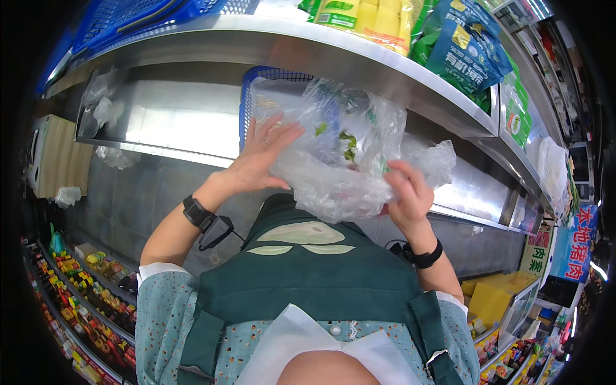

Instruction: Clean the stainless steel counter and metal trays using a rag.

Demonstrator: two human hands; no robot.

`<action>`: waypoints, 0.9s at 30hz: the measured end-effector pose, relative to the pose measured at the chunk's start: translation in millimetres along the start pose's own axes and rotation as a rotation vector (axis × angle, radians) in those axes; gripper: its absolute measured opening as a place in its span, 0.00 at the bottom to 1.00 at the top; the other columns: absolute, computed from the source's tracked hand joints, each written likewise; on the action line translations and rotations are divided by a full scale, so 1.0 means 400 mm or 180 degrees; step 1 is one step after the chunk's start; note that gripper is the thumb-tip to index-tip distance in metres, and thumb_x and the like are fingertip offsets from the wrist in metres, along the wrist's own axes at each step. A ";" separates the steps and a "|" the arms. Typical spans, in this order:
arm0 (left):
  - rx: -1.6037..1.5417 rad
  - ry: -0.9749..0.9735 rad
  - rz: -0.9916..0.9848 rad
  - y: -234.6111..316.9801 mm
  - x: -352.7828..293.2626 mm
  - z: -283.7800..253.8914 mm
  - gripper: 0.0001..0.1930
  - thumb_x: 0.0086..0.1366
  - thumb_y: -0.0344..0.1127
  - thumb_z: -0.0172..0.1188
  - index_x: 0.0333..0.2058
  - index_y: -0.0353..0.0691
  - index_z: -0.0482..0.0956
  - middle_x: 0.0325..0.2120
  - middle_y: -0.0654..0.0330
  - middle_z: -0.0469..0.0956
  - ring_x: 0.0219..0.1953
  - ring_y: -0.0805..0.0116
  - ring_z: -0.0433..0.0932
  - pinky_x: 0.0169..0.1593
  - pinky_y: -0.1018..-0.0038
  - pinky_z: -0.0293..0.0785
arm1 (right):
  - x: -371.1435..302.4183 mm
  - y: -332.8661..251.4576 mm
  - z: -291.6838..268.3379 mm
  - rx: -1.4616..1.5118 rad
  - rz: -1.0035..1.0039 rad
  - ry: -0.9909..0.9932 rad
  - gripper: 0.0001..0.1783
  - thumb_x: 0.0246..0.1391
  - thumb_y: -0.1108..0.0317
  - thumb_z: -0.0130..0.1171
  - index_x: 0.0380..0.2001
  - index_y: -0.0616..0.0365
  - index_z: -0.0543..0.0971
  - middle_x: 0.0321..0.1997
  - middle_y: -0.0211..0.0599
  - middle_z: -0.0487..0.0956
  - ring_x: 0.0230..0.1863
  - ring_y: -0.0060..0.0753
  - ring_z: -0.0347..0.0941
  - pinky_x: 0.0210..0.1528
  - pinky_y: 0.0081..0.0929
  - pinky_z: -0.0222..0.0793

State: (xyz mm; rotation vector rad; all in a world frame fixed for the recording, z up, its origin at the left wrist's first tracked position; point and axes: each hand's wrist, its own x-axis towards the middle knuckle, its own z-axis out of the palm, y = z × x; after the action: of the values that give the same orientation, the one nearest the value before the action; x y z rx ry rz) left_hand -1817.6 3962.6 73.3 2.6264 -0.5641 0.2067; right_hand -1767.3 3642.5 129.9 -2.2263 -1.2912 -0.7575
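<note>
A crumpled clear plastic bag spreads in front of me, partly over a blue plastic basket on the lower metal shelf. Wilted green leaf scraps show on or through the film. My left hand is at the bag's left side, fingers spread, holding nothing that I can see; whether it touches the film I cannot tell. At the right side of the bag, my right hand has its fingers curled and closed on the plastic. Something dark red shows by its fingertips, mostly hidden.
Above the bag juts a metal shelf edge, with a blue crate and yellow and blue-green packages on it. More plastic film lies at the shelf's left end. A wooden box stands at the far left.
</note>
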 end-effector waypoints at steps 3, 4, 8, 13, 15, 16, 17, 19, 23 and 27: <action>0.0157 -0.0095 0.0214 -0.027 -0.054 0.009 0.51 0.43 0.58 0.69 0.64 0.47 0.56 0.66 0.58 0.52 0.68 0.49 0.47 0.68 0.47 0.34 | 0.062 -0.010 0.071 0.0929 0.1091 0.0396 0.16 0.32 0.81 0.53 0.30 0.60 0.78 0.32 0.39 0.78 0.24 0.37 0.73 0.28 0.26 0.68; -0.0217 -0.0215 0.0084 -0.031 -0.064 -0.002 0.51 0.43 0.58 0.69 0.63 0.45 0.56 0.64 0.56 0.54 0.68 0.50 0.49 0.68 0.49 0.37 | 0.076 -0.010 0.091 0.0946 0.1082 0.0391 0.16 0.32 0.81 0.53 0.30 0.60 0.78 0.32 0.39 0.78 0.24 0.37 0.73 0.28 0.26 0.68; -0.2418 0.0213 -0.0345 -0.039 -0.096 -0.011 0.45 0.46 0.56 0.70 0.59 0.38 0.63 0.60 0.50 0.61 0.65 0.52 0.54 0.67 0.57 0.46 | 0.125 0.030 0.183 0.1331 0.2342 -0.0082 0.09 0.39 0.76 0.55 0.29 0.63 0.77 0.24 0.40 0.76 0.22 0.30 0.71 0.26 0.24 0.65; -0.2062 -0.0057 -0.1156 -0.111 -0.083 0.042 0.34 0.53 0.44 0.68 0.54 0.33 0.67 0.50 0.52 0.72 0.54 0.59 0.68 0.60 0.63 0.59 | 0.165 0.151 0.338 0.2471 0.3466 -0.0426 0.07 0.46 0.72 0.56 0.25 0.65 0.78 0.20 0.33 0.76 0.19 0.28 0.70 0.24 0.25 0.64; -0.3711 0.0114 -0.1503 -0.128 -0.046 0.026 0.21 0.60 0.32 0.61 0.52 0.34 0.70 0.41 0.61 0.77 0.41 0.70 0.77 0.49 0.71 0.73 | 0.180 0.195 0.380 0.3581 0.3910 -0.0631 0.07 0.50 0.68 0.60 0.25 0.62 0.79 0.22 0.30 0.77 0.19 0.26 0.70 0.24 0.24 0.65; -0.3705 0.0130 -0.1520 -0.148 -0.039 0.017 0.21 0.60 0.32 0.61 0.52 0.34 0.70 0.41 0.61 0.77 0.41 0.70 0.77 0.49 0.71 0.73 | 0.200 0.189 0.370 0.3593 0.3901 -0.0651 0.07 0.50 0.68 0.60 0.25 0.62 0.79 0.22 0.30 0.77 0.19 0.26 0.70 0.24 0.24 0.65; -0.4508 0.0263 -0.1781 -0.179 -0.029 0.006 0.20 0.61 0.32 0.59 0.52 0.35 0.70 0.41 0.61 0.77 0.40 0.69 0.77 0.49 0.69 0.74 | 0.224 0.187 0.354 0.4084 0.4176 -0.0780 0.08 0.50 0.67 0.62 0.28 0.61 0.79 0.22 0.30 0.77 0.20 0.24 0.71 0.24 0.23 0.67; -0.5724 0.0502 -0.2017 -0.227 -0.014 -0.008 0.19 0.64 0.32 0.56 0.53 0.37 0.70 0.44 0.57 0.77 0.43 0.65 0.79 0.49 0.65 0.77 | 0.243 0.207 0.340 0.4939 0.4142 -0.1100 0.12 0.50 0.65 0.67 0.36 0.56 0.77 0.27 0.32 0.77 0.25 0.22 0.73 0.26 0.22 0.71; -0.7135 0.0520 -0.2474 -0.263 -0.019 0.009 0.20 0.65 0.34 0.55 0.55 0.37 0.68 0.50 0.51 0.75 0.48 0.58 0.77 0.51 0.63 0.76 | 0.203 0.234 0.346 0.4739 0.4025 -0.1020 0.18 0.49 0.65 0.68 0.42 0.60 0.77 0.33 0.35 0.78 0.28 0.22 0.75 0.31 0.22 0.72; -0.6784 0.0823 -0.2602 -0.293 -0.038 0.076 0.20 0.66 0.33 0.54 0.55 0.34 0.67 0.48 0.53 0.75 0.44 0.63 0.78 0.50 0.69 0.76 | 0.107 0.254 0.424 0.3077 0.3494 -0.0516 0.29 0.45 0.69 0.69 0.50 0.68 0.73 0.49 0.44 0.76 0.40 0.31 0.76 0.41 0.27 0.73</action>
State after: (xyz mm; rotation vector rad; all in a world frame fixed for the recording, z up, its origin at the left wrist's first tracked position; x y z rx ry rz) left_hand -1780.4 4050.3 -3.3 0.5311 0.3761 -0.2378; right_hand -1620.7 3729.1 20.6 -1.7276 -0.1853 0.4042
